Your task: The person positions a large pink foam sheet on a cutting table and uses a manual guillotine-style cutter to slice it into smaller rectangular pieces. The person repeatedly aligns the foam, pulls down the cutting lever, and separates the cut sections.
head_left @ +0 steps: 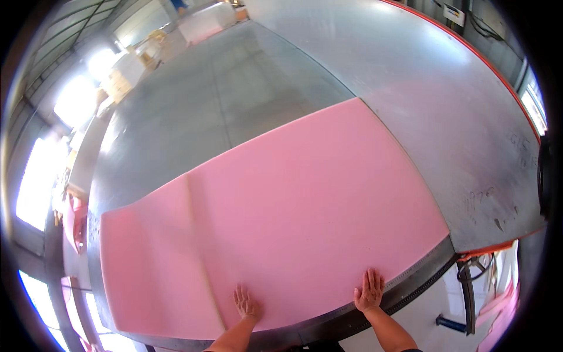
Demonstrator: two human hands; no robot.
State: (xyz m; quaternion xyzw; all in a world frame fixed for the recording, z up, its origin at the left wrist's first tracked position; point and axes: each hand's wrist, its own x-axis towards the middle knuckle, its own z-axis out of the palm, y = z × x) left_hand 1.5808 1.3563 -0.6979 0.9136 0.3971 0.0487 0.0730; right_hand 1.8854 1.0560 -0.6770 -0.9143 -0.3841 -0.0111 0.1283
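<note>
A large pink foam sheet (305, 199) lies flat on a grey metal table (193, 105). Toward its left a pale ridge or layer edge (198, 240) runs from far to near across the pink surface; whether a second piece lies there I cannot tell. My left hand (247, 304) rests palm down on the foam near its front edge, right of that ridge, fingers stretched. Farther right, my right hand (369, 290) lies with fingers extended at the sheet's front edge, beside the ruler-like strip. Neither hand holds anything.
An upright metal panel (399, 76) with a red-orange rim borders the table's right side. Along the front edge runs a dark strip with markings (419, 264). Pale blocks (120, 82) stand at the far left, and pink foam (504, 311) lies low at the right.
</note>
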